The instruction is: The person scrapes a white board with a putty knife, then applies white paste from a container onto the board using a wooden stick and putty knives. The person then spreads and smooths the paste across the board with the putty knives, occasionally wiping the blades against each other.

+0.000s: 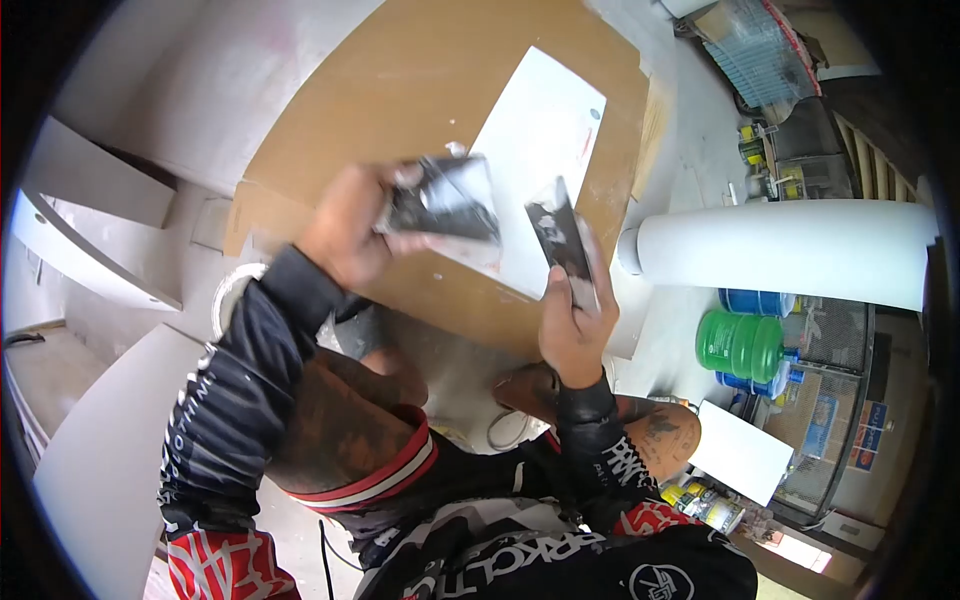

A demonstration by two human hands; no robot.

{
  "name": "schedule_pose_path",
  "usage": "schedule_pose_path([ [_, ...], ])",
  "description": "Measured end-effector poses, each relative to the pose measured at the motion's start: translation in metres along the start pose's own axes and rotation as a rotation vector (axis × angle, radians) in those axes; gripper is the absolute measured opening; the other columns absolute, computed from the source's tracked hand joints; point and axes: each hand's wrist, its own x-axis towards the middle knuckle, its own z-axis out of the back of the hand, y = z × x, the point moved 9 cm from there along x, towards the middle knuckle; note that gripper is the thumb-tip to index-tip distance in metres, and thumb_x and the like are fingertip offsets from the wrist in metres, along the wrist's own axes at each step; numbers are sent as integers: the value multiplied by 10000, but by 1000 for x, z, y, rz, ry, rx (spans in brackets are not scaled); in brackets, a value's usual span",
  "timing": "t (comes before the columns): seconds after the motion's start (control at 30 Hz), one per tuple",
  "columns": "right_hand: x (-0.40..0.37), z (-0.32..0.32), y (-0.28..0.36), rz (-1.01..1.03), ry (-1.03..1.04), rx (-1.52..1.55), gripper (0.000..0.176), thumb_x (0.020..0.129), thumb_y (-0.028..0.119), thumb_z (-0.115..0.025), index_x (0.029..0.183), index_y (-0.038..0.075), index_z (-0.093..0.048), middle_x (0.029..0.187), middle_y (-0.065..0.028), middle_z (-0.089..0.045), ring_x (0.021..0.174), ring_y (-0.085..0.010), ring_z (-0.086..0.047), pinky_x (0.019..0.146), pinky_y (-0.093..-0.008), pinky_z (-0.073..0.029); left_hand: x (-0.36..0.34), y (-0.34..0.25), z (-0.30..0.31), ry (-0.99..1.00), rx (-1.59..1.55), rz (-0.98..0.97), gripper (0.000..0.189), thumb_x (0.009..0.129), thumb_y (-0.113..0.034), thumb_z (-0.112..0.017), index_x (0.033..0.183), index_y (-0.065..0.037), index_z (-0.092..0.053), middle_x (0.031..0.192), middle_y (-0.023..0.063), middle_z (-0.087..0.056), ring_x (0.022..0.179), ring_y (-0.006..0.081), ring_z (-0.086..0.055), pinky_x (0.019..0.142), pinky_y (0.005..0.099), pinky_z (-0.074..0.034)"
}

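My left hand (345,225) is closed around the edge of a wide, shiny metal putty spreader (445,202), smeared by motion. My right hand (580,325) grips a narrower metal putty spreader (558,232), tilted upward, thumb on its near face. The two spreaders are held apart, above the lower part of a white flat panel (540,115). That panel lies on a brown cardboard sheet (350,110) and bears a few reddish marks near its right edge. Any handles on the spreaders are hidden by my fingers.
A white bucket (228,300) stands behind my left forearm. Curved white panels (100,430) lie at left. To the right are a large white cylinder (790,250), a green water jug (735,340) with blue ones, a metal mesh rack (835,370) and several paint cans (715,508).
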Motion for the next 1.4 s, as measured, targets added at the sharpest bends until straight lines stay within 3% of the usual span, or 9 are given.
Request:
schedule_pose_path([
  [0.13,2,-19,33,393,13,-129,518,762,-79,-441,1269,-11,-522,1293,-228,-522,1221,-362,-512,1053,-380,-365,-12,14,-37,119,-22,20,245,952,-212,-517,1136,-54,-555,1050,75,-631,1033,188,-617,821,389,-555],
  [0.27,-9,-27,-61,-44,342,-43,422,788,-93,-434,1183,-13,-560,1269,-187,-543,1168,-308,-556,991,-362,-430,-26,-30,-47,104,103,-348,240,966,-146,-475,1182,-52,-517,1042,81,-623,924,215,-646,804,363,-555],
  [0.33,-6,-21,-96,-597,183,329,340,847,-26,-458,1169,15,-559,1220,-135,-581,1092,-265,-602,933,-376,-487,-57,-64,-87,122,955,-1083,312,975,-112,-471,1269,-15,-503,1183,127,-618,1017,283,-627,852,355,-513],
  [0.37,-3,-29,-89,-942,-48,1217,292,897,90,-479,1179,49,-543,1158,-97,-609,998,-239,-634,822,-395,-554,-51,-54,-97,393,1116,-1182,429,905,-50,-539,1333,-79,-510,1310,112,-570,1146,314,-562,908,410,-465],
  [0.57,93,-9,-76,-739,176,2171,393,872,114,-498,1237,-30,-490,1145,-141,-605,1016,-258,-623,766,-414,-581,-15,-34,-98,145,1792,-985,512,746,-60,-578,1235,-203,-615,1245,42,-619,1253,333,-479,1063,549,-322],
  [0.7,218,75,-196,-469,-145,604,422,884,100,-533,1278,-44,-481,1141,-112,-594,1032,-253,-595,791,-410,-537,1,-43,-74,54,1958,-644,499,748,-16,-567,1213,-187,-630,1214,39,-634,1216,353,-511,1079,588,-279],
  [0.9,381,56,-338,-202,343,-707,387,874,117,-496,1254,95,-567,898,-194,-663,828,-281,-654,769,-376,-502,16,-70,-66,-55,1903,-480,459,743,32,-570,1162,-133,-654,1189,106,-646,1180,392,-540,1065,598,-296],
  [1.2,401,6,-384,440,161,-961,461,791,97,-493,1242,120,-587,1077,-259,-629,998,-410,-606,923,-437,-473,36,-70,-54,-37,1880,-356,419,727,-29,-637,1136,-116,-660,1159,155,-654,1159,448,-546,1047,615,-306],
  [1.4,405,42,-379,-78,333,-953,423,761,123,-507,1156,20,-615,1056,-251,-644,1005,-418,-606,915,-447,-472,36,-72,-55,-29,1866,-360,385,766,-88,-650,1147,-141,-657,1160,150,-654,1159,439,-549,1045,613,-310],
])
